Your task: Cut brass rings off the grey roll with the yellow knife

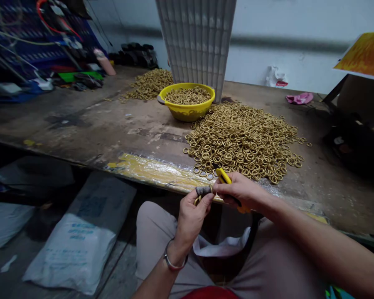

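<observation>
My left hand (190, 212) is closed around a few brass-coloured rings (198, 200), just off the bench's front edge. A dark grey wrap (203, 190) sits at its index finger, and a ring stands upright at the wrap's end. My right hand (241, 189) grips a yellow utility knife (224, 176), its dark tip pointing up and away towards the bench. The right fingertips meet the ring at the left hand; whether they pinch it is hard to see. Beyond both hands, a large pile of loose rings (243, 141) spreads over the bench.
A yellow bowl (189, 113) full of rings stands behind the pile. Further back are a smaller ring heap (152, 83) and a tall grey ribbed panel (199, 41). Clear tape covers the bench edge (152, 170). White sacks (77, 236) lie below left; a dark object (355, 141) stands right.
</observation>
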`<move>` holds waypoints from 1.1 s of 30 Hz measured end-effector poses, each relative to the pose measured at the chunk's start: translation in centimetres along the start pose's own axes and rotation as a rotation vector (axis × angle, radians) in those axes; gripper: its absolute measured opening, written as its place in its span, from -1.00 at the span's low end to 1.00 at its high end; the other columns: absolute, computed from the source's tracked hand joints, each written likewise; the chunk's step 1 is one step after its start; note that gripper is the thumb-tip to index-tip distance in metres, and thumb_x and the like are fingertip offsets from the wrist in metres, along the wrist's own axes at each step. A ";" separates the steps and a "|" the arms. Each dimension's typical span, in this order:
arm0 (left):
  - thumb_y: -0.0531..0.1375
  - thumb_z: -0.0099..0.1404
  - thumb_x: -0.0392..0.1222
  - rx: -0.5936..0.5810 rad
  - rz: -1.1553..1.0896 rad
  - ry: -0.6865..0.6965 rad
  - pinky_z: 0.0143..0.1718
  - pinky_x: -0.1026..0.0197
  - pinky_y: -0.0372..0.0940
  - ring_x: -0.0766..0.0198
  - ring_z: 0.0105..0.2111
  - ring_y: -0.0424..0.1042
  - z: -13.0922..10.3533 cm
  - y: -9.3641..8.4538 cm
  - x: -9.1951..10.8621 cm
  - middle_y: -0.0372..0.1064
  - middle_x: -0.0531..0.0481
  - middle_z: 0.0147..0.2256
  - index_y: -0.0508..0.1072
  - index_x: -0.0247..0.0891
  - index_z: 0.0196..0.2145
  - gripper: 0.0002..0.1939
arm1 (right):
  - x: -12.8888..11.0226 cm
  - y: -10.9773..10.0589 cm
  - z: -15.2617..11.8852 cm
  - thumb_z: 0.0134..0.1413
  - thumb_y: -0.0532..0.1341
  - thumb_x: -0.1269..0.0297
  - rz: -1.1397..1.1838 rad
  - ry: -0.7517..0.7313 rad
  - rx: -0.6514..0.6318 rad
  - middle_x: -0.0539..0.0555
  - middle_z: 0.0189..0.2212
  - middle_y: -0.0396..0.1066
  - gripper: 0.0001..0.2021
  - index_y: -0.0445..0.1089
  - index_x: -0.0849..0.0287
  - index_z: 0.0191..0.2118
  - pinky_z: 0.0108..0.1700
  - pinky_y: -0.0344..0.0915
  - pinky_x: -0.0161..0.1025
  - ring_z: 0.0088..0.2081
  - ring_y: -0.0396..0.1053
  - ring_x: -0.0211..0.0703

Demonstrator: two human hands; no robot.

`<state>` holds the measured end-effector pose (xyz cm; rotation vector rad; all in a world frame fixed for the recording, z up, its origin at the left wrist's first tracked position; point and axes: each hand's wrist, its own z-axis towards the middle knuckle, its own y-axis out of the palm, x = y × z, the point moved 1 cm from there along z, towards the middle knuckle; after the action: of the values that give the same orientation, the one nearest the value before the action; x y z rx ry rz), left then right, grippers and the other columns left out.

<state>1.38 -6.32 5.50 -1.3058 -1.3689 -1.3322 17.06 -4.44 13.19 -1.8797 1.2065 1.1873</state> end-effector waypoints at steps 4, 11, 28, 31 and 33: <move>0.37 0.08 0.00 -0.017 -0.140 -0.072 -0.68 0.45 0.00 0.49 -0.64 0.09 0.1 0.2 -0.1 0.19 0.15 -0.59 0.46 -0.33 -0.36 -0.66 | -0.1 0.0 0.3 0.05 0.14 0.23 -0.202 -0.084 -0.008 -0.17 -0.69 0.09 -0.82 0.20 0.16 -0.50 -0.63 -0.05 -0.41 -0.67 0.00 -0.40; 0.41 0.02 -0.02 -0.073 -0.314 -0.130 -0.69 0.46 -0.01 0.46 -0.58 0.13 0.2 -0.2 1.1 0.25 0.07 -0.53 0.47 -0.34 -0.37 -0.65 | 0.6 -1.0 0.3 -0.01 0.11 0.48 -1.222 -0.295 0.211 0.07 -0.43 0.42 -0.88 0.38 0.22 -0.36 -0.40 0.01 -0.33 -0.42 0.29 -0.24; 0.25 0.23 -0.05 -0.166 -0.092 -0.048 -0.58 0.40 0.02 0.43 -0.57 0.08 0.3 -1.7 0.5 0.15 0.12 -0.54 0.41 -0.28 -0.32 -0.78 | 0.7 0.8 0.1 0.24 0.00 0.40 -1.508 -0.181 0.210 0.19 -0.26 0.47 -0.81 0.33 0.19 -0.14 -0.40 0.16 -0.27 -0.33 0.45 -0.07; 0.21 0.25 -0.11 -0.203 0.028 0.059 -0.53 0.34 0.07 0.38 -0.55 0.07 -0.2 -1.9 2.0 0.13 0.09 -0.54 0.40 -0.27 -0.38 -0.83 | 0.9 -0.8 1.0 0.23 0.00 0.43 -1.513 -0.092 0.224 0.23 -0.23 0.49 -0.79 0.35 0.22 -0.13 -0.35 0.20 -0.26 -0.27 0.47 -0.04; 0.20 0.25 -0.16 -0.308 0.094 0.137 -0.44 0.30 0.13 0.32 -0.47 0.14 -0.7 -1.8 3.3 0.19 0.03 -0.48 0.39 -0.27 -0.41 -0.86 | 1.2 -2.2 1.6 0.21 0.00 0.48 -1.513 0.027 0.273 0.25 -0.27 0.50 -0.78 0.38 0.26 -0.17 -0.31 0.21 -0.25 -0.26 0.47 -0.02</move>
<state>-0.92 -6.39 8.58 -1.4305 -1.0248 -1.5809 18.70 -2.64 11.45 -1.8251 -0.2294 0.1172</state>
